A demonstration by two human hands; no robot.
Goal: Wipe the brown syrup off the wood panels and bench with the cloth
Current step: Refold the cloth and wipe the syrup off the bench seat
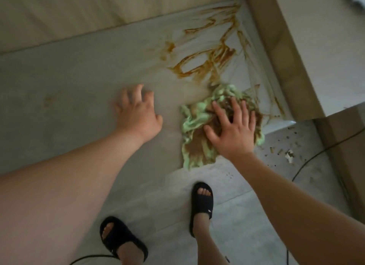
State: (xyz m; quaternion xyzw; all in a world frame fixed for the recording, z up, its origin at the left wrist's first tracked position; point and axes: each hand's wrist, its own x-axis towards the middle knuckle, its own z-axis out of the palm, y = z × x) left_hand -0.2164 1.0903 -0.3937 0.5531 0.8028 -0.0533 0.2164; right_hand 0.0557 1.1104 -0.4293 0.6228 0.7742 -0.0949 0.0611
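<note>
A right hand [233,130], fingers spread, presses the limp, stained green cloth [189,124] at the table's [79,87] front edge near brown syrup [207,61] streaks, the left hand [138,112] resting open alongside; soft and likely sticky, it suits a flat-palm hold.

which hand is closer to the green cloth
Right. The right hand lies flat on the green cloth, fingers spread; the left hand rests on the bench to the cloth's left, not touching it.

2 black sandals [201,202] on tiled floor [246,221]; debris [289,156] and cable [316,154] nearby.
</note>
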